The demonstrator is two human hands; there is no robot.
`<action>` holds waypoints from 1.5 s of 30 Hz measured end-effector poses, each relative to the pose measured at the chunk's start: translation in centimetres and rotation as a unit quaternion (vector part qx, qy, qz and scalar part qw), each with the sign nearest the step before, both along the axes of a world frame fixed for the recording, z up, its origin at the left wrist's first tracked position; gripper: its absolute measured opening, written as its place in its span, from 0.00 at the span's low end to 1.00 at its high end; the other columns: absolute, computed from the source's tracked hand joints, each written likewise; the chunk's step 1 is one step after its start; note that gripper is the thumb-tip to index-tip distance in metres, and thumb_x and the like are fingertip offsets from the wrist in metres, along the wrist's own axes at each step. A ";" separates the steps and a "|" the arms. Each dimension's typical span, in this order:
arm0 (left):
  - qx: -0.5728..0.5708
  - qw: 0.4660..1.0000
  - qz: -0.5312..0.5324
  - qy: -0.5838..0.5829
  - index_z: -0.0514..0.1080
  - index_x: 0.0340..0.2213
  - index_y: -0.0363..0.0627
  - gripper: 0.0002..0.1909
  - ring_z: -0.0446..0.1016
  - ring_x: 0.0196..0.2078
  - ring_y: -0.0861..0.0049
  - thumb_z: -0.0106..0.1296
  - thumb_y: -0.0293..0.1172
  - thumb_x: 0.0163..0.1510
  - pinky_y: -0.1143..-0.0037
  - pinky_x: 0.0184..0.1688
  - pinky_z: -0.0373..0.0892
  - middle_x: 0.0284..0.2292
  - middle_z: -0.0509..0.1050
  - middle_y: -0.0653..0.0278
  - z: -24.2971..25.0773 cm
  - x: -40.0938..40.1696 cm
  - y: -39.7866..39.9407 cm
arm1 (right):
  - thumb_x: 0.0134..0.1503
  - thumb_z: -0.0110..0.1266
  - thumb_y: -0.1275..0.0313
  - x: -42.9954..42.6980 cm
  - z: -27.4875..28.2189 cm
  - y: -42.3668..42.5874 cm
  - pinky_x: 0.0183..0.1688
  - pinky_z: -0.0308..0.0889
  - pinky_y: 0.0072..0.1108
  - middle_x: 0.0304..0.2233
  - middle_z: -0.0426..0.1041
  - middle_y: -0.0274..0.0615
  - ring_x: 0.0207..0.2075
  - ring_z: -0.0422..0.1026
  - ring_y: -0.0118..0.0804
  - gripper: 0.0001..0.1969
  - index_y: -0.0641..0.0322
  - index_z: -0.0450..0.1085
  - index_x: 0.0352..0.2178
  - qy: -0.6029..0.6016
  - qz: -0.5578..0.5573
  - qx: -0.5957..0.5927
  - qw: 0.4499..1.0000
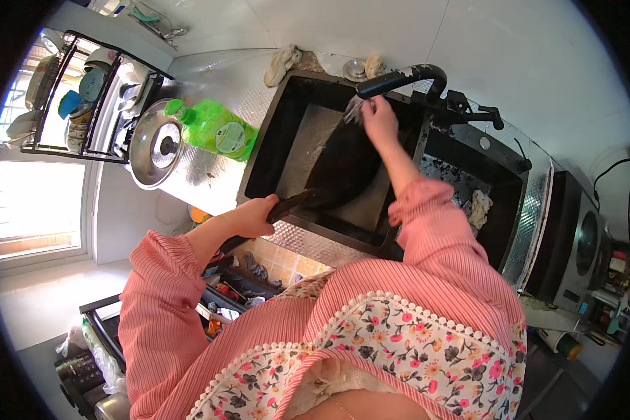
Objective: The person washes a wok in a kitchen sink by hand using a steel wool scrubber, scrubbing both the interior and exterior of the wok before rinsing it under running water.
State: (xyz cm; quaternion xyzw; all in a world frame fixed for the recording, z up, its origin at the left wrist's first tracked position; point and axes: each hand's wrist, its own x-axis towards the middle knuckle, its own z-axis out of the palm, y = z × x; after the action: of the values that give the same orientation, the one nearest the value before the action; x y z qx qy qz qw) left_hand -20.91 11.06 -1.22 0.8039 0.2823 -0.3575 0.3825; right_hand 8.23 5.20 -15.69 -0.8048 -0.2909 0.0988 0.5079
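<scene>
A dark wok is tilted over the large basin of a black sink. My left hand is closed around its handle, near the front left of the sink. Beneath the spout of the black faucet, my right hand is at the wok's far rim, beside a greyish, blurred patch that may be running water or a scrubber. Whether my right fingers grip something there cannot be made out.
A green pump bottle and a metal pot lid are left of the sink. Farther left stands a dish rack. A pale cloth lies in the smaller right basin; an open drawer is below.
</scene>
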 end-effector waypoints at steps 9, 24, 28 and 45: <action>-0.010 0.995 0.026 -0.099 0.61 0.38 0.37 0.23 0.68 0.26 0.72 0.52 0.25 0.37 0.75 0.30 0.64 0.23 0.67 0.58 -3.8 -6.2 2.4 | 0.51 0.45 0.71 -2.8 -4.1 -4.5 0.41 0.64 0.34 0.38 0.69 0.48 0.40 0.68 0.51 0.12 0.59 0.67 0.38 -0.033 -0.037 -0.032 0.998; 0.247 0.965 -0.090 -0.019 0.55 0.41 0.40 0.24 0.72 0.28 0.52 0.50 0.30 0.42 0.62 0.30 0.68 0.26 0.72 0.48 -1.4 -7.3 -1.1 | 0.52 0.46 0.46 -1.2 2.0 -8.8 0.47 0.58 0.23 0.41 0.71 0.49 0.44 0.68 0.39 0.32 0.70 0.69 0.40 0.325 -0.014 -0.023 0.945; 0.360 0.906 -0.221 -0.028 0.57 0.41 0.39 0.23 0.74 0.27 0.60 0.50 0.29 0.43 0.67 0.27 0.69 0.28 0.72 0.55 -1.3 -7.9 0.0 | 0.44 0.47 0.36 -1.3 1.8 -10.7 0.53 0.53 0.28 0.50 0.63 0.53 0.52 0.61 0.42 0.45 0.74 0.64 0.46 0.387 -0.010 -0.106 0.916; -0.233 0.935 0.231 0.131 0.65 0.35 0.35 0.17 0.71 0.17 0.72 0.51 0.32 0.44 0.75 0.20 0.69 0.19 0.70 0.55 2.4 -9.3 2.7 | 0.43 0.50 0.62 -5.5 -3.7 -17.0 0.51 0.51 0.29 0.45 0.63 0.42 0.52 0.55 0.37 0.17 0.62 0.68 0.32 0.487 0.016 -0.137 0.863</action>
State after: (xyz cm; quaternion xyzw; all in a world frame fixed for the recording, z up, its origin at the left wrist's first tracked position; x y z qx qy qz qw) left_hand -30.24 13.74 1.15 0.5507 0.4168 -0.4169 0.5909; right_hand 2.73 -11.80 -19.43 -0.7110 -0.0032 0.5249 0.4678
